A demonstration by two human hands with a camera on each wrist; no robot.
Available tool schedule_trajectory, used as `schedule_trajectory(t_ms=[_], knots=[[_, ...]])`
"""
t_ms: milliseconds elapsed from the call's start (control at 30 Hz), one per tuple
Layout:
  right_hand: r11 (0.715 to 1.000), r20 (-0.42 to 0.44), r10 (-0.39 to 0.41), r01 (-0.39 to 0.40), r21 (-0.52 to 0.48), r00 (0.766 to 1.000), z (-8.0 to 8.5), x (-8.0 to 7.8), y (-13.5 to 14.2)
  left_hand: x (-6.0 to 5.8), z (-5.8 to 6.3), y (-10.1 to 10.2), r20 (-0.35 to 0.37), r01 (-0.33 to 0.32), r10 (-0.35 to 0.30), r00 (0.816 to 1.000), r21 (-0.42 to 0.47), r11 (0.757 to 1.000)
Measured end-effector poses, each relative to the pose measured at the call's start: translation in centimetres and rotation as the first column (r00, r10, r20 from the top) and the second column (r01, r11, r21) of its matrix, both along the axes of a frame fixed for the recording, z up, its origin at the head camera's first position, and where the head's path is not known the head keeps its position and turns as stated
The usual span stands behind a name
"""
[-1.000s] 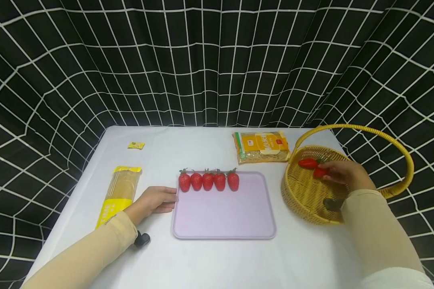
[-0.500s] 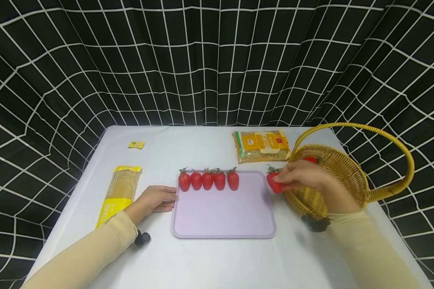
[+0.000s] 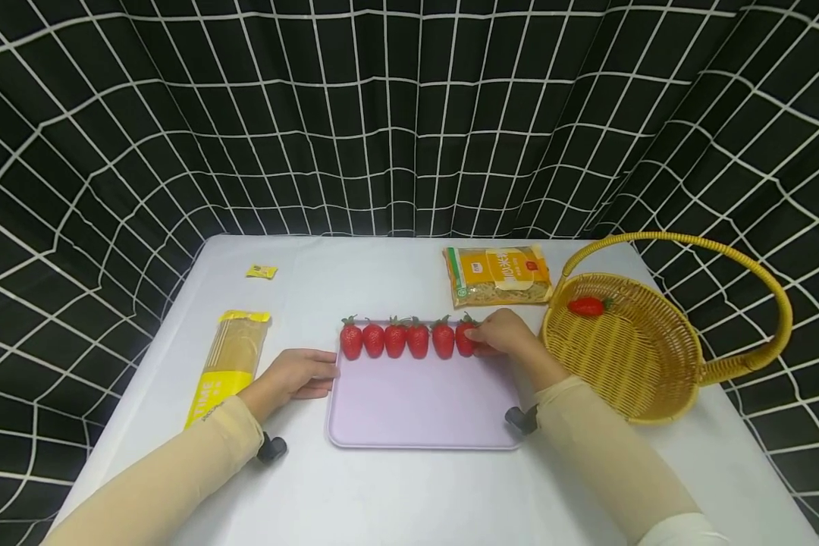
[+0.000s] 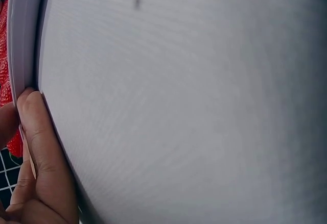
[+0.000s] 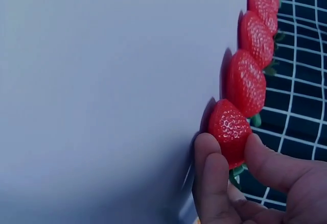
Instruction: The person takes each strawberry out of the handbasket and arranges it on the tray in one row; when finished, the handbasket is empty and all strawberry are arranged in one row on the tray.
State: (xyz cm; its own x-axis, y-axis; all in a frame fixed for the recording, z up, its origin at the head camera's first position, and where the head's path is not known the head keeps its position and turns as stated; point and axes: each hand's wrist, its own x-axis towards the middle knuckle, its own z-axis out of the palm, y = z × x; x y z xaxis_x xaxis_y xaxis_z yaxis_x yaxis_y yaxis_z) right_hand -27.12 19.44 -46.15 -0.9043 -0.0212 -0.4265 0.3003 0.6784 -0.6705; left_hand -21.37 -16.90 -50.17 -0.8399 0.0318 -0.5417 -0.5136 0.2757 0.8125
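Observation:
A pale purple tray (image 3: 423,409) lies on the table with a row of strawberries (image 3: 395,341) along its far edge, leaves pointing away. My right hand (image 3: 508,334) pinches the strawberry (image 5: 229,132) at the right end of the row between thumb and fingers, close to its neighbour. In the right wrist view the other strawberries (image 5: 246,83) run on beyond it. At the tray's left side, my left hand (image 3: 303,373) holds the rim (image 4: 23,40), thumb on the inner side and fingers outside. One more strawberry (image 3: 587,306) lies in the wicker basket (image 3: 621,364).
The basket's tall handle (image 3: 723,258) arches over the right side. Behind the tray lies an orange grain bag (image 3: 501,277). A yellow noodle packet (image 3: 228,364) is beside the left forearm, with a small yellow sachet (image 3: 262,271) farther back. A black gridded curtain (image 3: 409,121) surrounds the table.
My right hand has carried a strawberry out of the basket, leftward to the tray, at the right end of the row. The left hand stays at the tray's rim.

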Motion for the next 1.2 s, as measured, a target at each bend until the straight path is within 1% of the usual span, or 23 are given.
schedule_trajectory(t_ms=[100,233,300,367,433,467,533,567,633,700,767,800,867,900,967,1000,1067,1100,1133,1167,1200], knots=[[1.0,-0.015,0.023,-0.023,-0.01,1.0,0.0,-0.1,-0.2,-0.2,0.2,0.1,0.001,0.006,-0.006,1.0,-0.002,1.0],[1.0,-0.007,0.024,-0.024,0.0,1.0,0.2,0.0,0.1,-0.3,0.3,0.2,0.008,0.008,-0.008,1.0,-0.009,1.0],[1.0,-0.005,0.027,-0.027,-0.01,1.0,0.9,0.4,0.7,-0.3,0.3,0.2,0.011,0.01,-0.01,1.0,-0.018,1.0],[0.998,-0.008,0.045,-0.046,-0.043,0.999,2.1,1.0,1.9,-0.2,0.3,0.2,0.015,0.009,-0.009,1.0,-0.024,1.0],[0.989,-0.009,0.071,-0.072,-0.129,0.997,3.6,1.6,3.7,-0.1,0.3,0.1,0.016,0.005,-0.005,1.0,-0.024,1.0],[0.978,-0.006,0.083,-0.083,-0.19,0.997,4.4,1.9,5.0,-0.1,0.3,0.1,0.016,0.005,-0.004,1.0,-0.024,1.0],[0.94,-0.003,0.105,-0.101,-0.325,0.994,5.8,2.3,7.9,0.0,0.3,0.2,0.017,0.0,0.0,1.0,-0.021,1.0],[0.915,0.0,0.112,-0.103,-0.39,0.994,6.3,2.4,9.7,0.0,0.3,0.2,0.016,0.0,0.0,1.0,-0.022,1.0],[0.848,0.021,0.1,-0.075,-0.525,0.995,7.1,2.2,13.2,0.0,0.3,0.1,0.014,0.004,-0.004,1.0,-0.023,1.0],[0.788,0.08,0.053,0.008,-0.616,0.995,7.3,1.8,16.5,0.0,0.2,0.1,0.018,0.005,-0.005,1.0,-0.028,1.0],[0.727,0.169,-0.015,0.127,-0.675,0.985,7.0,1.3,19.3,0.0,0.2,0.1,0.02,0.008,-0.008,1.0,-0.032,0.999],[0.705,0.222,-0.044,0.188,-0.684,0.974,6.7,1.0,20.5,0.0,0.2,0.1,0.018,0.013,-0.012,1.0,-0.031,0.999],[0.669,0.327,-0.091,0.301,-0.68,0.941,5.8,0.4,22.3,0.0,0.2,0.1,0.021,0.011,-0.01,1.0,-0.032,0.999],[0.663,0.365,-0.096,0.333,-0.671,0.926,5.3,0.1,23.0,0.0,0.3,0.2,0.021,0.012,-0.011,1.0,-0.029,1.0],[0.669,0.423,-0.096,0.373,-0.642,0.901,4.1,-0.4,23.8,0.1,0.3,0.1,0.013,0.013,-0.012,1.0,-0.021,1.0],[0.675,0.441,-0.094,0.383,-0.63,0.892,3.6,-0.8,23.9,0.1,0.3,0.1,0.01,0.011,-0.011,1.0,-0.014,1.0],[0.666,0.466,-0.108,0.412,-0.622,0.878,2.7,-1.3,23.8,0.2,0.3,0.0,0.001,0.007,-0.007,1.0,0.0,1.0],[0.663,0.47,-0.114,0.419,-0.62,0.875,2.5,-1.5,23.7,0.2,0.3,0.0,-0.004,0.007,-0.006,1.0,0.006,1.0],[0.653,0.474,-0.144,0.443,-0.614,0.869,2.3,-1.7,23.4,0.2,0.2,0.0,-0.008,0.006,-0.006,1.0,0.01,1.0],[0.648,0.475,-0.171,0.462,-0.606,0.863,2.2,-1.9,23.1,0.2,0.2,0.0,-0.008,0.004,-0.004,1.0,0.011,1.0],[0.635,0.478,-0.208,0.49,-0.598,0.853,2.2,-2.1,22.8,0.2,0.1,0.0,-0.007,0.001,-0.001,1.0,0.013,1.0]])
